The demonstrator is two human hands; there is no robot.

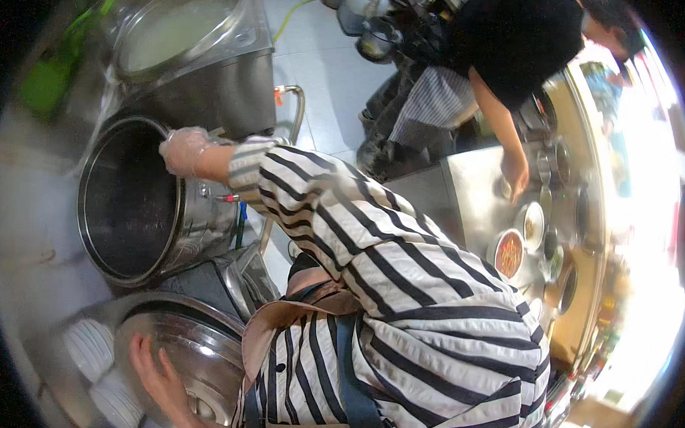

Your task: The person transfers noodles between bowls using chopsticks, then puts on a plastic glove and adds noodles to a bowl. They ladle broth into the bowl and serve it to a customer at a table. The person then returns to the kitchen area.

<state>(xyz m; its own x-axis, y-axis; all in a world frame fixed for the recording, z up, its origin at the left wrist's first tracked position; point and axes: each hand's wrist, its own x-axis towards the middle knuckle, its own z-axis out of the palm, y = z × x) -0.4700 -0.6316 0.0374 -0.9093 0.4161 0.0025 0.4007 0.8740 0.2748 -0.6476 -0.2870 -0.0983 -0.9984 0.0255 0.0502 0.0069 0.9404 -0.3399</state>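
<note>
My right hand (186,152), in a clear plastic glove, is curled over the rim of a tall metal pot (209,226) with a dark interior. My left hand (161,383) is bare, its fingers spread at a large shiny metal lid (219,345); whether it touches the lid is unclear. The lid lies beside the pot, nearer the bottom of the view. A small tap with a red part (227,198) is on the pot's side. My striped sleeve and body cover the middle of the view.
A round basin of cloudy liquid (179,35) stands beyond the pot. Stacked white bowls (89,349) are near the lid. A person in black (512,44) reaches over a metal counter (476,185) with a bowl of red food (509,254). A hose (299,110) hangs near the floor.
</note>
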